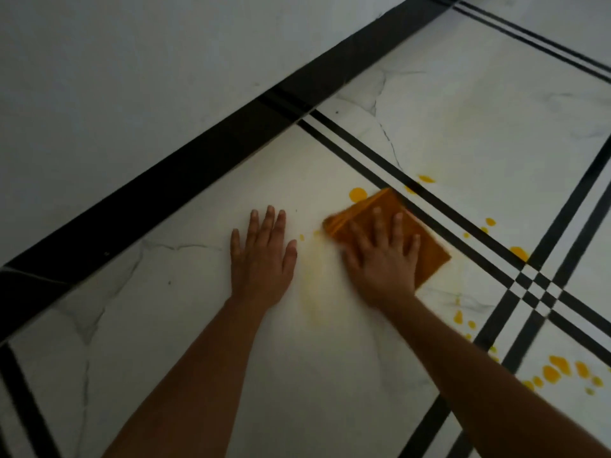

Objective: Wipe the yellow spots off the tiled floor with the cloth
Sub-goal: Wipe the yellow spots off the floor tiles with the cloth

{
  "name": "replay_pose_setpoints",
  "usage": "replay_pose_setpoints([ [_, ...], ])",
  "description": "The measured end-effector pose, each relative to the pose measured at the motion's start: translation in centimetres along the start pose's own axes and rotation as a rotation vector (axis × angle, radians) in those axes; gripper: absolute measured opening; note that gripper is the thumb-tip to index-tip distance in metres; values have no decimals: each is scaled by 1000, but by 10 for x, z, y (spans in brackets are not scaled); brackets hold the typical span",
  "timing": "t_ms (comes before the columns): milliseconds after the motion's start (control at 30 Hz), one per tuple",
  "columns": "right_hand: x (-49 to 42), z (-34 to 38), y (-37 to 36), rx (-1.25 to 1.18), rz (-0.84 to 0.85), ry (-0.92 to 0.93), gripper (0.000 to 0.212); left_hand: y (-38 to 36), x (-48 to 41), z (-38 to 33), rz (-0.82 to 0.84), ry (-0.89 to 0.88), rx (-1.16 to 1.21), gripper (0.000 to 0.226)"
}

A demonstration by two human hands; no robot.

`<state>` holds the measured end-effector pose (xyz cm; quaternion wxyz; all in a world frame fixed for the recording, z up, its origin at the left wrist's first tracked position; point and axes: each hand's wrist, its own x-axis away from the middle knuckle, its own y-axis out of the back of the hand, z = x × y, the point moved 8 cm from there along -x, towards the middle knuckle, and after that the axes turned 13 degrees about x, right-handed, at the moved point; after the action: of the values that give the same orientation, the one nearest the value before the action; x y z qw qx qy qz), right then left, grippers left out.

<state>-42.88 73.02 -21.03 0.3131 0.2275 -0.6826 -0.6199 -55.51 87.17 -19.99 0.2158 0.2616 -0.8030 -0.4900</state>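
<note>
Cloth comes first: our orange cloth (431, 251) lies flat on the white tiled floor (198, 292). Its far corner reaches the two thin black lines (334, 126) that cross the tiles. Our right hand (383, 259) presses down on the cloth with its fingers straight and spread wide. The left edge of the cloth looks blurry.

A big round yellow spot (358, 195) sits just beside the far edge of the cloth. Two tiny yellow dots (301, 237) lie between the cloth and our left hand (261, 259). That hand rests flat on the bare tile with its fingers straight and close together, and it holds nothing. A pale yellow smear (314, 289) shows on the tile between our two wrists.

More yellow spots (519, 252) lie by the black lines on the right. A bunch of bigger ones (558, 365) sits near our right arm. A wide black strip (198, 150) runs along the bottom of the grey wall (132, 61).
</note>
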Motion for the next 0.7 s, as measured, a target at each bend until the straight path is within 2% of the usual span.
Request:
replay_pose_setpoints([
  [67,34,17,-7,57,-66,255,56,0,-28,-8,43,-70,-15,55],
  [100,35,5,-9,78,-58,279,56,-1,-43,-12,57,-91,-15,55],
  [133,22,-13,-7,70,-66,228,59,-3,-52,-14,70,-87,-13,55],
  [233,-57,-65,8,-23,18,-194,57,-9,-76,-17,42,-48,-1,55],
  [267,-72,-65,9,-29,28,-246,56,-10,-80,-18,5,-51,-20,55],
  [300,-76,-53,10,-17,9,-199,57,-10,-81,-17,-22,-53,-44,57],
  [400,-53,-15,4,55,12,264,59,-14,-81,-18,-11,-58,-63,62],
  [433,-60,-21,6,62,16,302,60,-13,-81,-18,-20,-58,-66,63],
  [467,-78,-33,9,58,3,228,63,-13,-81,-17,-23,-54,-66,64],
  [533,-101,-47,14,29,32,-45,65,-14,-81,-14,-16,-37,-58,64],
  [567,-104,-37,13,22,33,-84,62,-14,-81,-15,-19,-37,-59,64],
  [667,-89,15,9,27,18,212,61,-13,-83,-16,-7,-43,-47,64],
  [700,-96,9,13,27,4,237,61,-13,-83,-17,-7,-42,-43,64],
])
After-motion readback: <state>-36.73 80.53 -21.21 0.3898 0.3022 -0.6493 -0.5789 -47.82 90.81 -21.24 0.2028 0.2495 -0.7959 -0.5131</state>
